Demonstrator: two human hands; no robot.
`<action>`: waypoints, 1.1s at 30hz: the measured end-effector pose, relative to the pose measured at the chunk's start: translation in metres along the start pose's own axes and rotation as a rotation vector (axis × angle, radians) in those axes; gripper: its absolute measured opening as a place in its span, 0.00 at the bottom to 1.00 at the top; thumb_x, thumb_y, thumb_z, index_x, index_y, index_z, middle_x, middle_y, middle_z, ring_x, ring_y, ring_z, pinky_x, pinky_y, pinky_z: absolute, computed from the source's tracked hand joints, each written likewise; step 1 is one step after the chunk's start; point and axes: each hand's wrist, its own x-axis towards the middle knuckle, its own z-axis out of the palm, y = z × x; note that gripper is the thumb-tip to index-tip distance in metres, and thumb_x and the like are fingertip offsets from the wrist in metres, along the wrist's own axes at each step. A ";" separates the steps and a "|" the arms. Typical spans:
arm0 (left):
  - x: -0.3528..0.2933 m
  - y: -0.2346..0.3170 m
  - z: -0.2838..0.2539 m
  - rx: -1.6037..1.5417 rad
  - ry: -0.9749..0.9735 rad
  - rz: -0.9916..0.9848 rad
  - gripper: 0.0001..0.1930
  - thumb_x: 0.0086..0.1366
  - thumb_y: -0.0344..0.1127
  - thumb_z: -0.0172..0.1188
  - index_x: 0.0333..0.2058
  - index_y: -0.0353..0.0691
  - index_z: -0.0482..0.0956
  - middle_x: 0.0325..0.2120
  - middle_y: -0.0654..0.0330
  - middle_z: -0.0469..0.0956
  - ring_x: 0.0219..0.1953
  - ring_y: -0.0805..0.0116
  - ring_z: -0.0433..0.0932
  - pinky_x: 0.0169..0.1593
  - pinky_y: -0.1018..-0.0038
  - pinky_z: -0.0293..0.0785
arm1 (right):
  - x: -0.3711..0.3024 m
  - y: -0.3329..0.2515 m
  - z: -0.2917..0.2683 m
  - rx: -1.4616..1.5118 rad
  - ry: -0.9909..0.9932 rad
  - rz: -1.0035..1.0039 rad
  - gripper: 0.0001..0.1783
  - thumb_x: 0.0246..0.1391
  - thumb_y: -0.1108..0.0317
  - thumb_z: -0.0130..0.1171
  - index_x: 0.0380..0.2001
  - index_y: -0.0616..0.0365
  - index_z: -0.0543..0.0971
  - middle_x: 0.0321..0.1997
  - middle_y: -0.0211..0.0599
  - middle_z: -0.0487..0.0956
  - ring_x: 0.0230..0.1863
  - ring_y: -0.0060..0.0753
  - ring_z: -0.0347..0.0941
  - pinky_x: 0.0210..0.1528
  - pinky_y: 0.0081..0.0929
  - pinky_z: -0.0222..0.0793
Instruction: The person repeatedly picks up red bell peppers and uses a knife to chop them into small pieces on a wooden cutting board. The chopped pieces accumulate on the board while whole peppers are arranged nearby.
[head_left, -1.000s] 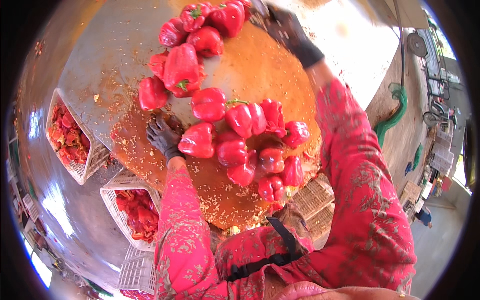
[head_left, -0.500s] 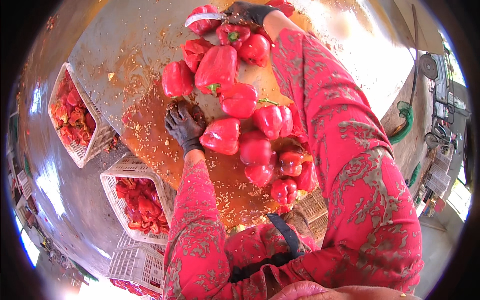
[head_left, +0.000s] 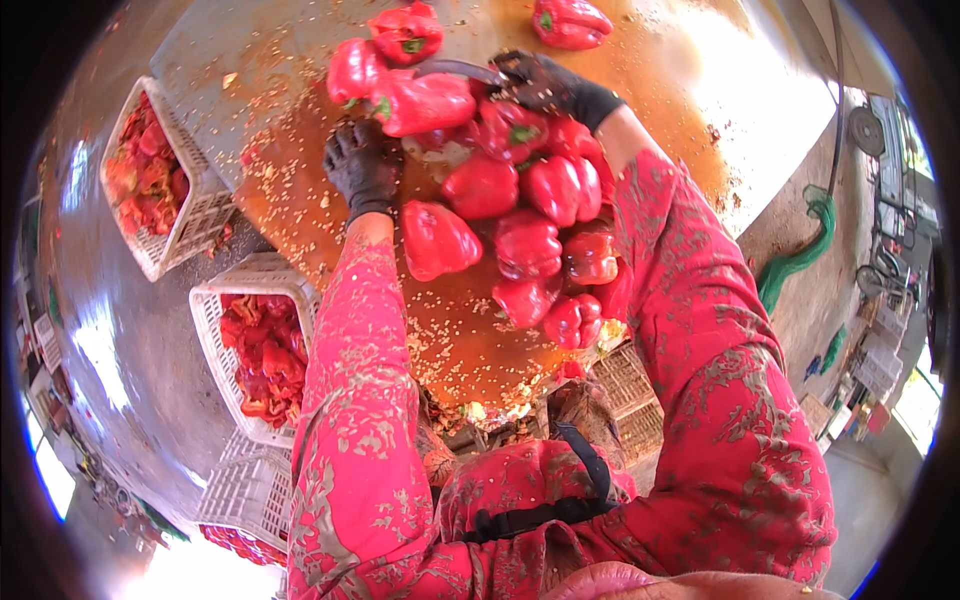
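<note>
My right hand (head_left: 552, 88), in a dark stained glove, is closed around a knife with a curved blade (head_left: 450, 67). The blade points left above a red bell pepper (head_left: 425, 104) that lies on its side. My left hand (head_left: 362, 168), gloved too, rests low over the table just left of the pile, its fingers loosely bent and apart; nothing shows in them. Nearest to it on the right is a smooth bell pepper (head_left: 438, 240). More whole peppers crowd together, among them one in the middle (head_left: 562, 190) and one at the far left (head_left: 355, 72).
The metal table (head_left: 290, 215) is wet and strewn with seeds. A lone pepper (head_left: 572, 22) lies at the far edge. Left of the table stand a white crate (head_left: 205, 200) and a nearer crate (head_left: 205, 330), both holding cut red peppers. Green netting (head_left: 800, 255) hangs at the right.
My right hand has come nearer with the knife, and several far peppers have shifted toward me. My left hand has moved slightly away from me. The view has shifted somewhat.
</note>
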 end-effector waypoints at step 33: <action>-0.008 -0.078 -0.033 0.138 0.046 -0.081 0.20 0.54 0.48 0.54 0.42 0.44 0.70 0.47 0.56 0.67 0.50 0.53 0.65 0.52 0.56 0.60 | 0.228 -0.025 0.018 -0.108 0.013 -0.125 0.13 0.46 0.60 0.56 0.22 0.59 0.73 0.18 0.41 0.71 0.22 0.36 0.71 0.25 0.33 0.67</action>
